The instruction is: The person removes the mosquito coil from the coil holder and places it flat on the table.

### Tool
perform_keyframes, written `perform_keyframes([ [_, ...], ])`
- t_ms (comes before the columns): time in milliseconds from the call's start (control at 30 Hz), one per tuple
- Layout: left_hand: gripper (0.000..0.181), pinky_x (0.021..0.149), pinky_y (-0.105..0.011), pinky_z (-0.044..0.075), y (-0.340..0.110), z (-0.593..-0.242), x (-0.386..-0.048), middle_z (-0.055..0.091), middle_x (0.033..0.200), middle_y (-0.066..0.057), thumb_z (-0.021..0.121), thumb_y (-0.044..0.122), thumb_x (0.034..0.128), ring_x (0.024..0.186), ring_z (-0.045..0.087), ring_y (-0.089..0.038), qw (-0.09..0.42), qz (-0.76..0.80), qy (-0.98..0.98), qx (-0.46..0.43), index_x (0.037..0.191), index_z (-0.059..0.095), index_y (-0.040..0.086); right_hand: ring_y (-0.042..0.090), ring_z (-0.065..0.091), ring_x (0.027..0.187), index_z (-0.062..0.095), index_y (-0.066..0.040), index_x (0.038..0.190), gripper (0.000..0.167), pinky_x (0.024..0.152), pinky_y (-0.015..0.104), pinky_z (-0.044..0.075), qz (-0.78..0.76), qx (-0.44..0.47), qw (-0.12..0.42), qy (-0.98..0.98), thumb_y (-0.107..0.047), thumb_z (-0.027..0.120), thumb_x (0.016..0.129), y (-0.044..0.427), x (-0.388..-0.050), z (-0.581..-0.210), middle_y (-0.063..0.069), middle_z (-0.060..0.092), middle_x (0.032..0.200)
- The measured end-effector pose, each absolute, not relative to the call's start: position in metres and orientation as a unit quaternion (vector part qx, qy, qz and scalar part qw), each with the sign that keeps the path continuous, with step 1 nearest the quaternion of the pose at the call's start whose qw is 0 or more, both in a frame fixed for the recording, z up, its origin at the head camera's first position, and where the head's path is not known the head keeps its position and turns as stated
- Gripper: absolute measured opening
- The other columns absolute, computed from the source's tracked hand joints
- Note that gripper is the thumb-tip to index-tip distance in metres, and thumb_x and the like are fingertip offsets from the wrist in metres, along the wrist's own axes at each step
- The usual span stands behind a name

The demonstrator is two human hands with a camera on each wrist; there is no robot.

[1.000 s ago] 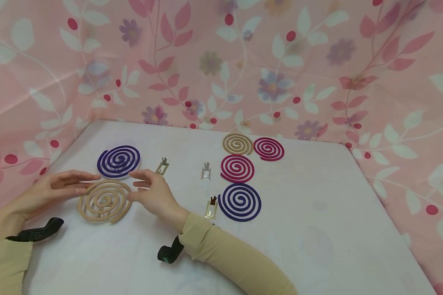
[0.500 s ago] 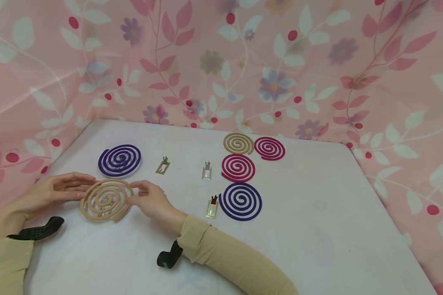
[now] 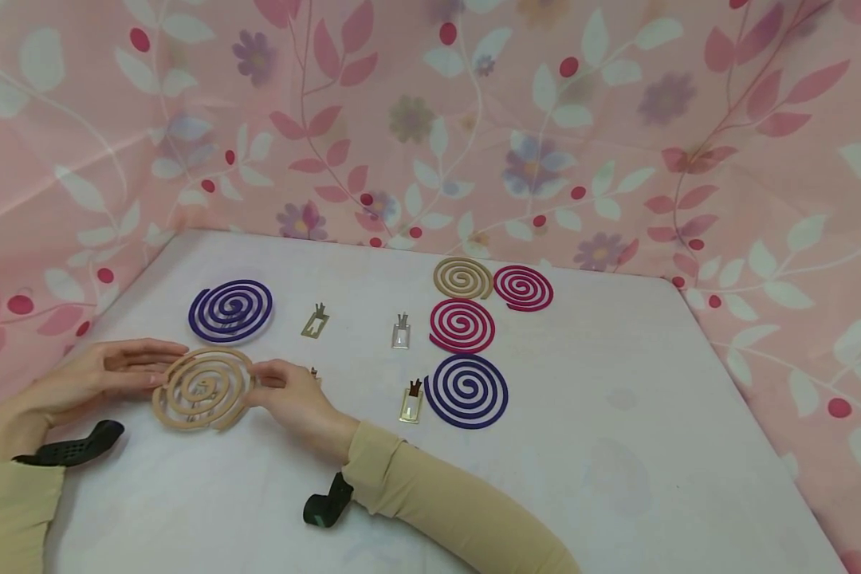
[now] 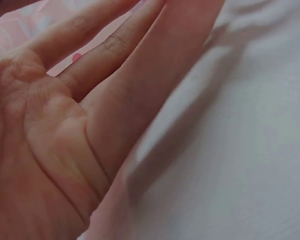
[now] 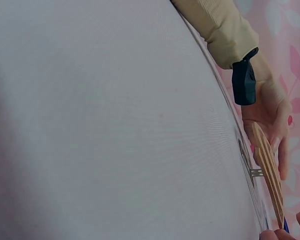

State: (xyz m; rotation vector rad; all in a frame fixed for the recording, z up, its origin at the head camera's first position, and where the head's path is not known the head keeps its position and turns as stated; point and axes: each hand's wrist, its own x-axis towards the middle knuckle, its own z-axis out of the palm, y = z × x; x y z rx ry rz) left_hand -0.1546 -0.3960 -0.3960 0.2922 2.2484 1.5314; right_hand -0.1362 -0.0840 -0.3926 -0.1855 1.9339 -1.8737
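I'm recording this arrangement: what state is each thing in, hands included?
Near tan coil: raised over a metal stand.
Left hand: fingers extended at its left edge.
Right hand: pinching its right edge.
Left purple coil: raised, unheld.
Right purple coil: flat.
Near pink coil: flat.
Far pink coil: flat.
Far tan coil: flat.
Loose metal stands: without coils; one partly hidden.

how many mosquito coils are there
6: tan coil between left hand and right hand; purple coil behind it; rightward, back tan coil, back magenta coil, middle magenta coil, nearest purple coil.

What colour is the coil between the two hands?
The coil is tan, shown best in the head view.
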Motion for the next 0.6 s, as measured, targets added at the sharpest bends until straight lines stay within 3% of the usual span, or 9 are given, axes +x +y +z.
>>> perform_keyframes([
  [600,0.042,0.09,-0.033,0.058,-0.3972,-0.4013,-0.159,0.067,0.131,0.005,0.043,-0.008,0.1009,0.115,0.066,-0.009,0.232,0.609,0.739,0.168,0.141,0.053,0.0,0.005,0.054,0.125,0.071,-0.017,0.12,0.038,0.101,0.016,0.04,-0.653,-0.085,0.235,0.715,-0.008,0.072,0.082,-0.081,-0.1355,-0.3925,-0.009,0.063,0.132],
])
